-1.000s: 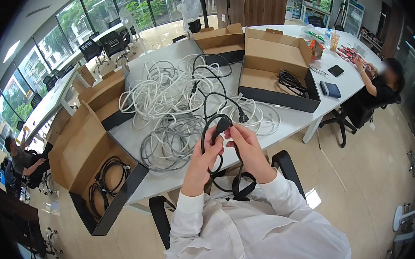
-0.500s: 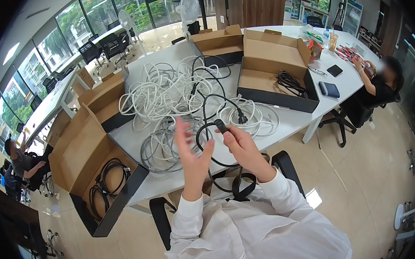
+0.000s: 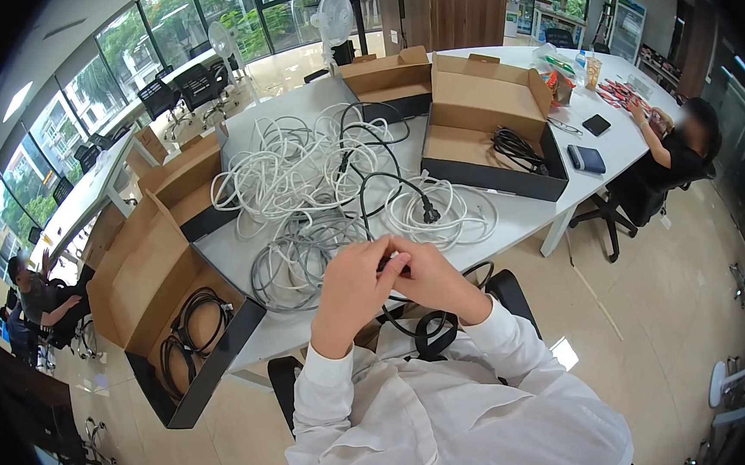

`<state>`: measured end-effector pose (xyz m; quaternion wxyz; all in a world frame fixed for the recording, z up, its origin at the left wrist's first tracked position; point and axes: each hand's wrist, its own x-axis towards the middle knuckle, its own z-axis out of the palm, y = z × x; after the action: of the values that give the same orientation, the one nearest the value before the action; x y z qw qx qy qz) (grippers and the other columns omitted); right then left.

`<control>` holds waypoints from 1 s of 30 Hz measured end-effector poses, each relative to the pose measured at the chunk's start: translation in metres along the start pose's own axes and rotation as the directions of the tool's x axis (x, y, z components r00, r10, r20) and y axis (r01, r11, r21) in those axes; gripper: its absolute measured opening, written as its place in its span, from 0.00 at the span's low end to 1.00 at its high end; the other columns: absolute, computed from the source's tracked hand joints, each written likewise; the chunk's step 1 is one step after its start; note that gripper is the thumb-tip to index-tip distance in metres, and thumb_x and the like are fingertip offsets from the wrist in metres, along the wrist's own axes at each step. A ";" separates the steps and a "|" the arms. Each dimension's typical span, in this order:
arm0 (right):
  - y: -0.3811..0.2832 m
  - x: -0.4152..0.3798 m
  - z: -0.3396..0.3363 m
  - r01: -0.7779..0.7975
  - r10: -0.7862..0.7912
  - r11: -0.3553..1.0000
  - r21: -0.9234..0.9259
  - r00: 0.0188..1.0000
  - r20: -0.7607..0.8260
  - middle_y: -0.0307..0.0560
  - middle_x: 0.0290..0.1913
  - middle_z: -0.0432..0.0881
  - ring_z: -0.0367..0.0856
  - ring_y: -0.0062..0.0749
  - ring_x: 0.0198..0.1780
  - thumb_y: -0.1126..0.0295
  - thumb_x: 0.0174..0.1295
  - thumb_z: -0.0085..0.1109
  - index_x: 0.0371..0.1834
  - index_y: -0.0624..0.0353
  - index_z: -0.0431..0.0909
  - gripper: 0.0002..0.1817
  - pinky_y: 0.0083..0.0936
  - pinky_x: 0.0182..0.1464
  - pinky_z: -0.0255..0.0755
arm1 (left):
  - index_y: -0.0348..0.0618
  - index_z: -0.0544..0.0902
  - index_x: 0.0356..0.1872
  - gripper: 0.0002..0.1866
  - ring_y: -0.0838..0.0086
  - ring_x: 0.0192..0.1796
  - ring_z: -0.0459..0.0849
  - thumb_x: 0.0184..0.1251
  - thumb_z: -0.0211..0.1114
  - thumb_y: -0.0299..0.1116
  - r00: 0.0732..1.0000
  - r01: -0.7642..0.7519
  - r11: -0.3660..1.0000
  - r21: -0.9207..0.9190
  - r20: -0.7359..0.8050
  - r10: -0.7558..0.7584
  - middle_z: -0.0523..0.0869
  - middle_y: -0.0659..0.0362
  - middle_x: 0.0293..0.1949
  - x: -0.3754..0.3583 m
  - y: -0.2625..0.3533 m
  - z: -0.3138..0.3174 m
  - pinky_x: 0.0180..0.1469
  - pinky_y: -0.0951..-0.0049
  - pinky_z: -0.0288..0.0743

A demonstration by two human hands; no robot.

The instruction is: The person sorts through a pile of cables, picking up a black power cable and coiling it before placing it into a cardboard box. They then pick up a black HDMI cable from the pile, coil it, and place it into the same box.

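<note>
My left hand (image 3: 349, 288) and my right hand (image 3: 438, 281) meet over the table's near edge, fingers closed together around one end of a black power cable (image 3: 390, 176). The fingers mostly hide that end. The cable's plug (image 3: 430, 215) lies beyond my hands, over coiled white cables (image 3: 467, 221), and more black cable loops down toward my lap. Ahead and to the left is a tangled heap of white cables (image 3: 277, 166), with grey cable coils (image 3: 284, 269) in front of it.
Open cardboard boxes stand around the heap: a left box (image 3: 153, 369) and a right box (image 3: 494, 176) hold coiled black cables. Further right are a wallet (image 3: 586, 160), a phone (image 3: 596, 124) and a seated person (image 3: 686, 146) with red-handled items. Another person (image 3: 44, 290) sits far left.
My left hand, open and apart before, has come rightward and closed with my right hand on the cable's end. The right hand has moved slightly down and toward me.
</note>
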<state>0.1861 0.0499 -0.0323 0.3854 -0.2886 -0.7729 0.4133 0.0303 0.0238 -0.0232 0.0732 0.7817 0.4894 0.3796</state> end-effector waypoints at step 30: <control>-0.035 0.007 -0.073 0.132 -0.060 0.961 -0.244 0.958 0.281 0.44 0.19 0.76 0.72 0.28 0.20 0.74 0.51 0.60 0.33 0.64 0.81 0.08 0.23 0.26 0.66 | 0.35 0.78 0.36 0.09 0.57 0.30 0.78 0.62 0.65 0.31 0.991 -0.060 0.994 -0.092 0.113 0.070 0.79 0.51 0.30 -0.008 0.003 -0.002 0.32 0.64 0.69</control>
<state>0.2391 0.0686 0.0271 0.2546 -0.2392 -0.8791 0.3244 0.0290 0.0153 -0.0243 0.1235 0.8141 0.4412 0.3570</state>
